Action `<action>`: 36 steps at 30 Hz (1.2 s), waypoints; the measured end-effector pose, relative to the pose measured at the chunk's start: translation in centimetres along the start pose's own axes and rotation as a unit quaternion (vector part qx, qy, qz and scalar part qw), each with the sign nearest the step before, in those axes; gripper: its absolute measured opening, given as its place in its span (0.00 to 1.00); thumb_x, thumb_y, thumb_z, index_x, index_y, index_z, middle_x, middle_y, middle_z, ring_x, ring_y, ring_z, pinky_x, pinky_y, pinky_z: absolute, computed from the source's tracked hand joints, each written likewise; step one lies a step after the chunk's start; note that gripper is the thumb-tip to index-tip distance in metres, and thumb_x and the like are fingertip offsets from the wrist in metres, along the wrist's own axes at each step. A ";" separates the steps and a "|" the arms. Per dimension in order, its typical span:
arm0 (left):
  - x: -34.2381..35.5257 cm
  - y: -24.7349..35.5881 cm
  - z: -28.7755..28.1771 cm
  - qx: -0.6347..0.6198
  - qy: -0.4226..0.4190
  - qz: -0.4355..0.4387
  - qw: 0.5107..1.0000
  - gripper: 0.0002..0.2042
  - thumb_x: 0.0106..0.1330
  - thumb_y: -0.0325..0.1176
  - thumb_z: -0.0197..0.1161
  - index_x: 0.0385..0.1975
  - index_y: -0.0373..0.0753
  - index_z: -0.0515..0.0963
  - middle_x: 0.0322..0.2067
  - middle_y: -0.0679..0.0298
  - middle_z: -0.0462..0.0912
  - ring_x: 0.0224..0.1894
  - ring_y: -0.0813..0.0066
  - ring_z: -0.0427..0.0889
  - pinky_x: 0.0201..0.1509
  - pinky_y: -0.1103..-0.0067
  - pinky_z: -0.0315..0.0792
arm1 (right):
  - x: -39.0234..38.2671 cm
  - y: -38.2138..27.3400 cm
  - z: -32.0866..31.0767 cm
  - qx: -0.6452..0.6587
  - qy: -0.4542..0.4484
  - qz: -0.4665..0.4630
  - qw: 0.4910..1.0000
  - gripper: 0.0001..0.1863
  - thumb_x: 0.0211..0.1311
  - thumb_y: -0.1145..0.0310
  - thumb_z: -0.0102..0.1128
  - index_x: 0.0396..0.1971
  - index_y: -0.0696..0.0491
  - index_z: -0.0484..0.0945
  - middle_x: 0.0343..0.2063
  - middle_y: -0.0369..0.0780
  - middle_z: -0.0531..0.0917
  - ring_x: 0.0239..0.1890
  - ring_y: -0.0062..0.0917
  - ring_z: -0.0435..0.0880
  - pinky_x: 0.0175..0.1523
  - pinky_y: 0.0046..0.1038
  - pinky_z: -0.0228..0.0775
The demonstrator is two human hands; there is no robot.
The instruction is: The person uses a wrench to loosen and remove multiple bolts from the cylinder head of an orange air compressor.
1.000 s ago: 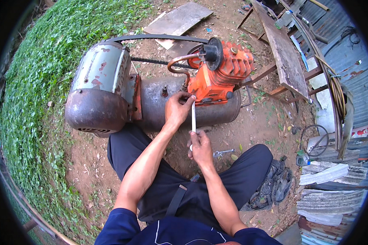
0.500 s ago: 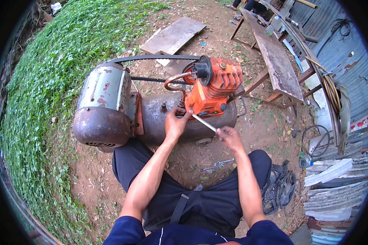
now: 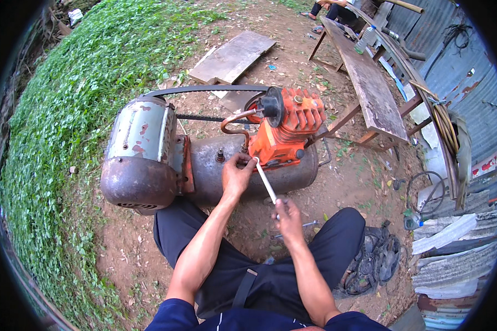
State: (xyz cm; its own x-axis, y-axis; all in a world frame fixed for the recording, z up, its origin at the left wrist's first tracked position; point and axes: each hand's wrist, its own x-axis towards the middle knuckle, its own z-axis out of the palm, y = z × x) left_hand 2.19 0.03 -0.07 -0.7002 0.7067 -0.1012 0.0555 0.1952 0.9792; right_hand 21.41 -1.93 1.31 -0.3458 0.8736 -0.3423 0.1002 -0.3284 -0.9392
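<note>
While the person sits facing the machine, a wrench (image 3: 266,181) slants between their hands, its upper end against the lower near corner of the orange pump (image 3: 272,142). From here it looks straight and slim, pale silver, with a rounded end; what that end fits over is too small to make out. The left hand (image 3: 236,176) pinches this end, thumb and fingers drawn together, while the right hand (image 3: 289,219) has its fingers curled snugly round the lower end. The pump is bright orange, finned on top and grimy along its base, with a black round piece (image 3: 274,106) on its side and a bent copper pipe (image 3: 237,116) reaching down to the dull, rust-brown tank (image 3: 201,160) beneath. A black belt (image 3: 215,88) joins it to the motor (image 3: 141,138), whose grey paint has flaked in reddish patches.
</note>
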 end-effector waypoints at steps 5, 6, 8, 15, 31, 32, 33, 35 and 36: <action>-0.3 0.4 0.6 0.032 0.022 0.014 0.999 0.13 0.57 0.40 0.71 0.30 0.35 0.82 0.24 0.60 0.84 0.27 0.72 0.82 0.35 0.74 0.74 | -2.2 1.0 3.6 -0.006 -0.097 0.068 0.993 0.16 0.74 0.58 0.47 0.36 0.56 0.75 0.18 0.35 0.77 0.11 0.13 0.66 0.16 0.17 0.56; -0.3 0.3 0.5 0.035 0.021 0.014 0.999 0.13 0.57 0.40 0.71 0.30 0.35 0.82 0.24 0.61 0.84 0.26 0.74 0.80 0.34 0.76 0.74 | -2.2 1.1 4.0 -0.012 -0.105 0.071 0.992 0.17 0.74 0.58 0.47 0.36 0.57 0.75 0.17 0.35 0.77 0.11 0.13 0.66 0.16 0.17 0.56; -0.2 0.1 0.4 0.041 0.018 0.013 0.999 0.14 0.57 0.39 0.72 0.31 0.34 0.82 0.24 0.64 0.83 0.25 0.80 0.77 0.32 0.79 0.72 | -1.6 1.6 3.6 0.007 -0.129 0.086 0.988 0.17 0.74 0.57 0.47 0.35 0.57 0.75 0.17 0.35 0.76 0.11 0.14 0.66 0.16 0.18 0.57; -0.3 0.5 -0.4 0.024 -0.001 -0.023 0.999 0.15 0.57 0.40 0.72 0.30 0.34 0.81 0.24 0.65 0.82 0.26 0.81 0.77 0.31 0.80 0.71 | 2.7 -0.3 -5.2 -0.053 -0.068 0.103 0.991 0.20 0.67 0.49 0.56 0.29 0.53 0.77 0.18 0.30 0.74 0.13 0.12 0.66 0.18 0.15 0.56; -0.8 1.2 -0.2 0.012 -0.026 0.015 0.999 0.14 0.60 0.36 0.68 0.41 0.33 0.83 0.30 0.59 0.86 0.30 0.76 0.83 0.35 0.78 0.75 | 1.3 -1.5 -2.6 0.130 0.060 -0.059 0.988 0.15 0.70 0.57 0.55 0.35 0.55 0.73 0.18 0.32 0.73 0.17 0.12 0.68 0.22 0.18 0.62; -0.9 1.2 -0.1 0.003 -0.031 0.012 0.999 0.15 0.60 0.36 0.68 0.41 0.32 0.82 0.30 0.59 0.86 0.31 0.78 0.83 0.36 0.79 0.75 | 1.0 -1.2 -2.4 0.142 0.067 -0.063 0.986 0.15 0.70 0.57 0.55 0.35 0.55 0.73 0.18 0.32 0.73 0.18 0.12 0.68 0.22 0.18 0.63; -0.9 1.3 0.0 -0.005 -0.035 0.007 0.999 0.15 0.60 0.35 0.69 0.42 0.32 0.82 0.30 0.60 0.86 0.32 0.79 0.82 0.37 0.80 0.75 | 1.1 -1.2 -2.4 0.152 0.065 -0.061 0.984 0.15 0.70 0.56 0.54 0.36 0.56 0.74 0.18 0.32 0.73 0.18 0.12 0.68 0.22 0.18 0.63; -0.9 1.5 0.1 0.013 -0.028 0.019 0.999 0.15 0.60 0.35 0.69 0.42 0.32 0.82 0.30 0.60 0.86 0.31 0.79 0.83 0.36 0.80 0.75 | 1.1 -1.2 -2.6 0.171 0.060 -0.057 0.982 0.16 0.70 0.56 0.54 0.37 0.56 0.74 0.18 0.32 0.73 0.18 0.13 0.68 0.23 0.18 0.63; -1.0 1.5 0.2 0.021 -0.025 0.024 0.999 0.15 0.60 0.35 0.69 0.42 0.32 0.82 0.30 0.60 0.86 0.31 0.78 0.83 0.36 0.80 0.75 | 1.2 -1.5 -2.7 0.164 0.065 -0.058 0.983 0.16 0.71 0.57 0.53 0.36 0.57 0.75 0.18 0.33 0.73 0.17 0.13 0.68 0.22 0.18 0.63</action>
State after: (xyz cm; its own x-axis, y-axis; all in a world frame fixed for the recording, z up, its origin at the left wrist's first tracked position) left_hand 3.09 -0.25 1.44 -0.6591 0.7493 -0.0649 0.1178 0.1880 0.9751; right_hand 23.34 0.60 2.19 -0.2134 0.9434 -0.2537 -0.2468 -0.3034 -0.9204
